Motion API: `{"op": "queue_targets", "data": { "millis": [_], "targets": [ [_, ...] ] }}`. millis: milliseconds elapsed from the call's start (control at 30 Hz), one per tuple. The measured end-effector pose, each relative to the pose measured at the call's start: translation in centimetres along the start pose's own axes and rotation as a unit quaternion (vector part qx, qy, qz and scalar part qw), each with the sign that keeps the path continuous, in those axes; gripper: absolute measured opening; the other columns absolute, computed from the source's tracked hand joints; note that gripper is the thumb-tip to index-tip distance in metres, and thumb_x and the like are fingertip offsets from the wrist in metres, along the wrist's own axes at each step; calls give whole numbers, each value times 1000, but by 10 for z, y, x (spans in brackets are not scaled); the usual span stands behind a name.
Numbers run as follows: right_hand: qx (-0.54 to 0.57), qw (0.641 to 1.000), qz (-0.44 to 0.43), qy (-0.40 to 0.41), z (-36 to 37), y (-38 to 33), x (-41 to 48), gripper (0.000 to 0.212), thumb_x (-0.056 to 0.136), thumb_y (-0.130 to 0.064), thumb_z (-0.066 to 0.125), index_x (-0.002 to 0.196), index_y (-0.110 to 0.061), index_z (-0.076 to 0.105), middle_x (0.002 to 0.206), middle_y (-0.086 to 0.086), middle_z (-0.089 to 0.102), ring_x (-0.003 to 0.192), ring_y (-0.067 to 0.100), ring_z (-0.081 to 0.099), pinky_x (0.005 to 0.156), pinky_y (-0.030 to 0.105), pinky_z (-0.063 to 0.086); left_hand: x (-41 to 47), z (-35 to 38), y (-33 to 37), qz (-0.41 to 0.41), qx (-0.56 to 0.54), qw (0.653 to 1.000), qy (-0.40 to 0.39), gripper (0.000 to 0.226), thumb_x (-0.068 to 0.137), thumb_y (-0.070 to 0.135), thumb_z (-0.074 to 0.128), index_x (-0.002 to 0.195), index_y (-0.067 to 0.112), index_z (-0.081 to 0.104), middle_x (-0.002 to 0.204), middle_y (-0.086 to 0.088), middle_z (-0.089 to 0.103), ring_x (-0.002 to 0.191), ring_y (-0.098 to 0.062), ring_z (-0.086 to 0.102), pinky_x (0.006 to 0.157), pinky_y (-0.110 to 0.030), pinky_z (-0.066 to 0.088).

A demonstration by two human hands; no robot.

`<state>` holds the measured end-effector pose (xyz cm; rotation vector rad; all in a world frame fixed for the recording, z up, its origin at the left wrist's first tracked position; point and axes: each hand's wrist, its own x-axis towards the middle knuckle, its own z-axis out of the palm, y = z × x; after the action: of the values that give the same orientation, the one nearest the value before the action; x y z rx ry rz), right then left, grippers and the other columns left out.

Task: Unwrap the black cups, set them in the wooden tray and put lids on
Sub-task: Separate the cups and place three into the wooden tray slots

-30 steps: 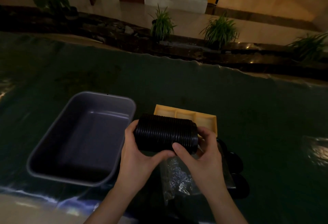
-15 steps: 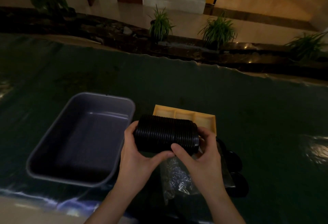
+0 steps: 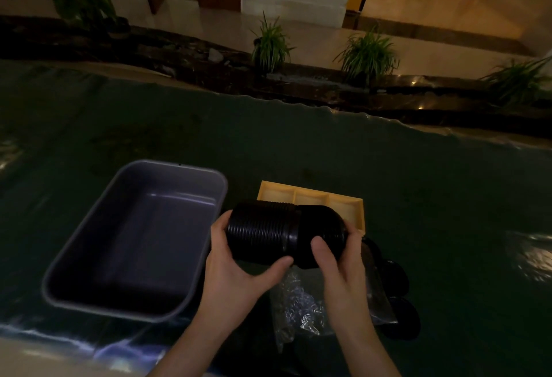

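Both hands hold a sideways stack of black cups above the table. My left hand grips the ribbed rim end of the stack. My right hand grips a black cup that is pulled partly off the right end. Behind the stack lies the wooden tray with its dividers, part of it hidden. Crumpled clear plastic wrap lies under my hands. Black lids lie to the right of the wrap, partly under it.
A grey plastic tub stands to the left, close to my left hand. A dark green cloth covers the table; its far edge meets a dark ledge with potted plants.
My right hand has drawn the end cup out to the right, so a gap shows between it and the rest of the stack. The left hand keeps the stack still.
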<state>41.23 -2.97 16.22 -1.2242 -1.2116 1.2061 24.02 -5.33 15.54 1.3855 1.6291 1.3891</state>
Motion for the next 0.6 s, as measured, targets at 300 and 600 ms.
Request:
{"op": "queue_targets", "data": {
  "millis": [300, 600],
  "targets": [
    [-55, 997, 22, 54, -2, 19, 23, 51, 79, -43, 82, 124, -45, 58, 114, -29, 68, 109, -10, 64, 78, 6, 53, 12, -12, -18, -28, -25, 999, 30, 89, 54, 54, 85, 130, 51, 39, 123, 38, 52, 121, 8, 53, 98, -13, 47],
    [-50, 984, 148, 86, -2, 77, 100, 16, 94, -29, 72, 107, -36, 68, 109, -8, 75, 99, 4, 71, 83, 28, 55, 24, -13, -47, -108, 3, 993, 47, 91, 59, 40, 92, 130, 45, 36, 117, 34, 55, 114, 17, 52, 92, -12, 42]
  ]
}}
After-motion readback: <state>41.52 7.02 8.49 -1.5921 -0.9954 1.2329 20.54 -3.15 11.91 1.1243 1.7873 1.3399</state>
